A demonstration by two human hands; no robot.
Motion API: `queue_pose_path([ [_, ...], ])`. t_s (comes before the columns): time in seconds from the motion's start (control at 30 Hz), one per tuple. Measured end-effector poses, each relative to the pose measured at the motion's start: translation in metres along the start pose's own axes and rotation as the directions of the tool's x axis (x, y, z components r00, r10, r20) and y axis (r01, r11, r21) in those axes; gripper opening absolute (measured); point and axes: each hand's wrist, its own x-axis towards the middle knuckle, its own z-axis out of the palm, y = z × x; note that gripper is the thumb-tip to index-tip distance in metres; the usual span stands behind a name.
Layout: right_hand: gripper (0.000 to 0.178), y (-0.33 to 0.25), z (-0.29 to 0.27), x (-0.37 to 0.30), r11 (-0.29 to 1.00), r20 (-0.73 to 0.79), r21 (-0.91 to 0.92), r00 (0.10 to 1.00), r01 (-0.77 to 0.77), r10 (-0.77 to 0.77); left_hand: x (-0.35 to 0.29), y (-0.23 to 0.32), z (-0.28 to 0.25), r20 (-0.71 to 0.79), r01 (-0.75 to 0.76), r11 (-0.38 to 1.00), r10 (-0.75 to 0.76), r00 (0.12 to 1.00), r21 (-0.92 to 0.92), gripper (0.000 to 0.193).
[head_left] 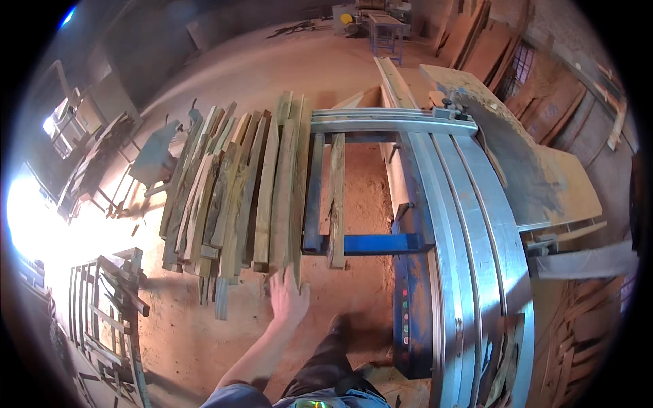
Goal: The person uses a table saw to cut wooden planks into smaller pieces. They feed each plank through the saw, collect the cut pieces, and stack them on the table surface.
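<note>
My left hand [288,299] reaches forward from the lower edge to the near end of a long wooden plank [284,197] at the right side of a lumber stack. Its fingers are stretched out and the thumb stands apart; the fingertips are at the plank's end, and no firm grip shows. The stack [224,197] holds several rough boards side by side, pointing away from me, with uneven near ends. A single narrow strip of wood [336,197] lies apart, across the blue frame [381,243] right of the stack. My right hand is out of view.
A sliding table saw with a grooved metal table [469,224] stands on the right, its metal crossbar [394,121] at the far side. A metal rack [109,319] is at left. Boards [551,102] lean on the right wall. Reddish dust covers the floor [204,333].
</note>
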Motion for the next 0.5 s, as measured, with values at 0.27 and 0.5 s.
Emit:
queue_pose_path([
  [0.27, 0.060, -0.081, 0.023, 0.086, 0.856, -0.053, 0.474, 0.977, 0.207, -0.206, 0.026, -0.056, -0.001, 0.039, 0.203, 0.979, -0.204, 0.978, 0.035, 0.075],
  [0.5, 0.054, -0.296, 0.052, 0.133, 0.832, 0.214, 0.513, 0.908, 0.210, -0.361, 0.020, -0.073, 0.004, 0.087, 0.281, 0.958, -0.275, 0.957, -0.057, 0.073],
])
